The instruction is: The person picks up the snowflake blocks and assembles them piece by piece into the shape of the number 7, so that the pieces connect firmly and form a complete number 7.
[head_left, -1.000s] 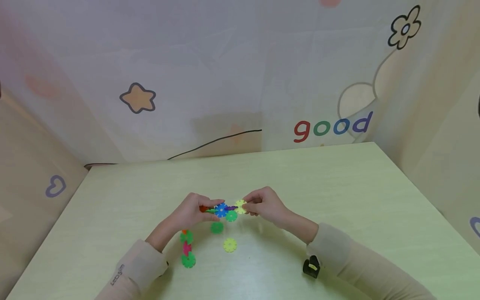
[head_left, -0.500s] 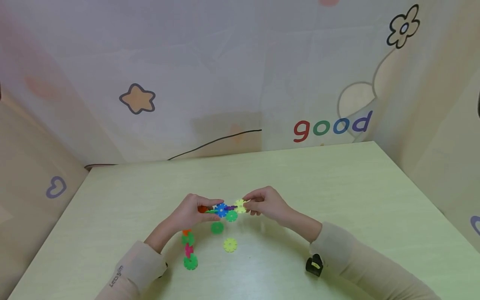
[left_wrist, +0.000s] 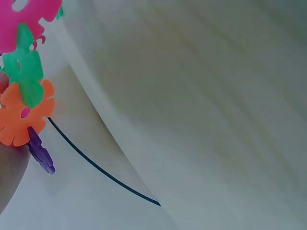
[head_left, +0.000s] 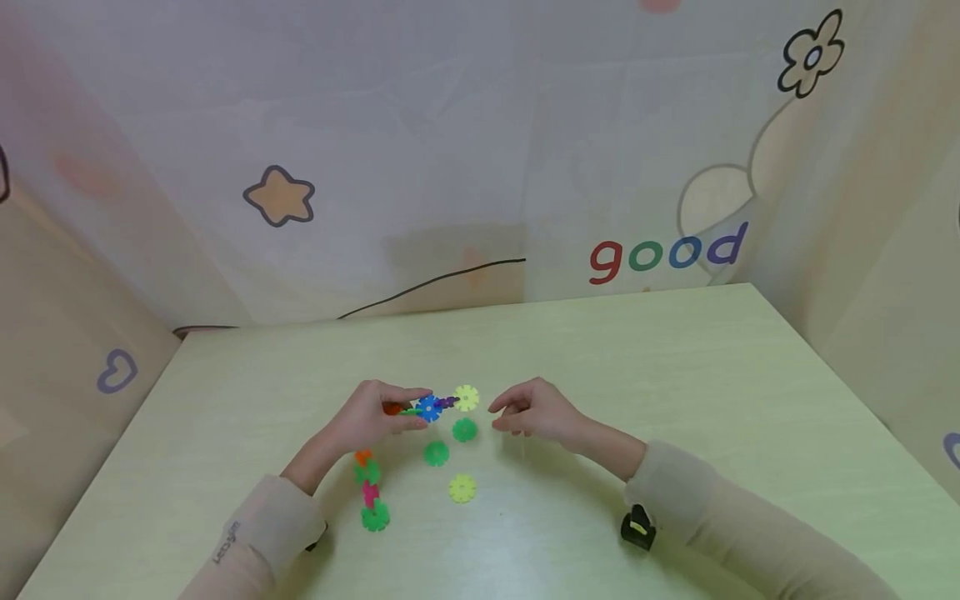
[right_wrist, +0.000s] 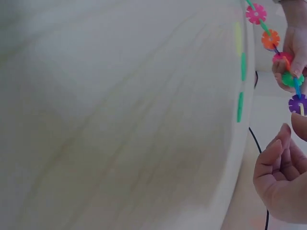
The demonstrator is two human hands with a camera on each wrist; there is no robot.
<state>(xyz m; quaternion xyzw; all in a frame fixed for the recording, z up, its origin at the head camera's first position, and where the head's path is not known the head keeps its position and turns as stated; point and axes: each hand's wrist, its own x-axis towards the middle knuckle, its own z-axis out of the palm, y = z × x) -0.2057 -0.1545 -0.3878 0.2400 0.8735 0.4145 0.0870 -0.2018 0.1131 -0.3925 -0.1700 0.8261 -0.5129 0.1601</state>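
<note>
My left hand grips a chain of slotted plastic snowflake discs between thumb and fingers above the table. A blue disc, a purple disc and a yellow disc reach out to its right. Below the wrist hangs the other end, with a pink disc and a green disc lowest. An orange disc of the chain shows close up in the left wrist view. Just right of the yellow disc, my right hand is apart from the chain, fingers loosely bent and holding nothing.
Two loose green discs, one nearer the right hand and one further left, lie on the table. A loose yellow disc lies nearer the front. A printed curtain stands behind the table's far edge.
My right hand has let go of the yellow disc at the chain's end. The left hand has moved slightly left and up with the chain, away from the right fingers.
</note>
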